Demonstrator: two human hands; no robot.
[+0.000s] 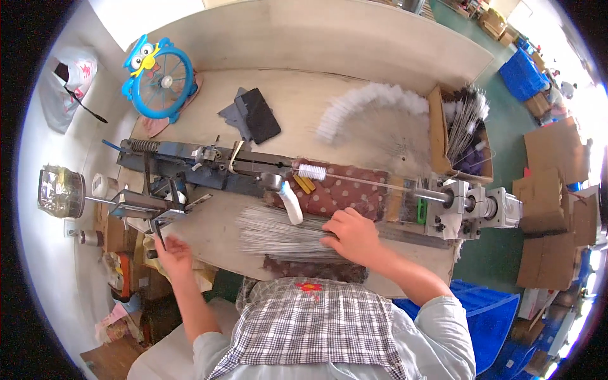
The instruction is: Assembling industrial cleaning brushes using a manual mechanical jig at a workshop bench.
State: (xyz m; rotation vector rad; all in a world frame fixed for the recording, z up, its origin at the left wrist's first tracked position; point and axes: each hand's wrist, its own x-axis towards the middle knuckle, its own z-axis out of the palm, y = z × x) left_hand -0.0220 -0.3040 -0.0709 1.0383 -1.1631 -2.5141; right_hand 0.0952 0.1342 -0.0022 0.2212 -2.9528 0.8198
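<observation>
My left hand is closed around the dark lever of a metal fixture at the bench's left end. Fingers curled, my right hand grips at the right end of a bundle of thin metal wires; how many wires it holds is hidden. Beyond the bundle, a white-bristled brush lies in line with the long machine rail. Its thin stem runs right toward a steel spindle. A curved white piece stands between brush and wires.
Finished white brushes lie fanned at the back. A cardboard box of wire stems stands right of them. A blue cartoon fan and a dark phone-like slab sit back left. A dotted brown cloth covers the middle. Blue crate below right.
</observation>
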